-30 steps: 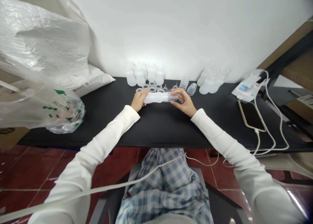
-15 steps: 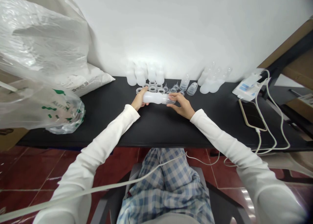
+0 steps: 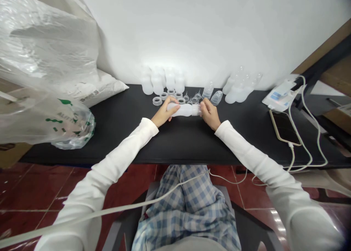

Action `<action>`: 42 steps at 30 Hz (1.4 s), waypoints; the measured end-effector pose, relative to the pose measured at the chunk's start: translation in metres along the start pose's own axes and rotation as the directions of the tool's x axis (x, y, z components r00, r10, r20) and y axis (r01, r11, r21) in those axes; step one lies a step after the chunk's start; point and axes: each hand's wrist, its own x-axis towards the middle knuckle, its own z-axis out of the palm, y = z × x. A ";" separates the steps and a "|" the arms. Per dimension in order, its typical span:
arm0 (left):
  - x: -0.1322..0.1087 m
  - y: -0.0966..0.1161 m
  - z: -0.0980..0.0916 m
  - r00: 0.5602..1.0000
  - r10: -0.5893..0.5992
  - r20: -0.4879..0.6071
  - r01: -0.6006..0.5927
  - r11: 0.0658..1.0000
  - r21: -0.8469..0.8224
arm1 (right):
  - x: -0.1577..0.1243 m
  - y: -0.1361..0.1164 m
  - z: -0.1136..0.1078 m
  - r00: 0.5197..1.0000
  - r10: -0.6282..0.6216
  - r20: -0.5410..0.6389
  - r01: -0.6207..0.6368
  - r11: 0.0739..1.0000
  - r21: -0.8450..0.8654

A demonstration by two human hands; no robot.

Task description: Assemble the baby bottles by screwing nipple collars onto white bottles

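Observation:
A translucent white baby bottle (image 3: 181, 110) lies level between my hands, just above the black table. My left hand (image 3: 163, 113) is closed around its base end. My right hand (image 3: 210, 114) is closed on the clear cap (image 3: 195, 109) at the other end, its fingers hiding the cap's tip. Right behind the bottle are several collar rings (image 3: 157, 101) and several clear nipples (image 3: 195, 99). Two clear caps stand or lean to their right, a tall cap (image 3: 207, 90) and a tilted cap (image 3: 216, 98).
Several white bottle bodies (image 3: 157, 83) stand along the wall. Further right, several capped bottles (image 3: 238, 90) lie heaped. A phone (image 3: 285, 127) with cables and a white box (image 3: 280, 96) are at the right. Plastic bags (image 3: 72, 125) fill the left; a cable crosses my lap.
The bottle has shifted slightly right. My left hand now wraps over its base, and my right hand has moved outward and closed more tightly around the cap end.

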 end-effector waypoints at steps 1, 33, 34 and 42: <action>-0.001 0.000 0.000 0.997 0.075 -0.002 -0.075 0.993 0.091 | 0.002 0.002 0.000 1.000 0.008 -0.002 -0.008 1.000 -0.011; 0.009 0.014 0.005 0.934 -0.351 0.064 0.353 0.881 -0.315 | 0.011 0.019 -0.001 0.770 -0.598 0.220 0.559 0.467 -0.686; 0.008 0.014 0.007 0.941 -0.337 0.040 0.332 0.890 -0.313 | 0.010 0.021 0.000 0.770 -0.604 0.205 0.547 0.460 -0.699; -0.004 0.008 0.012 0.972 0.026 -0.235 -0.036 0.999 -0.038 | 0.002 0.010 0.002 0.899 -0.432 0.072 0.382 0.693 -0.612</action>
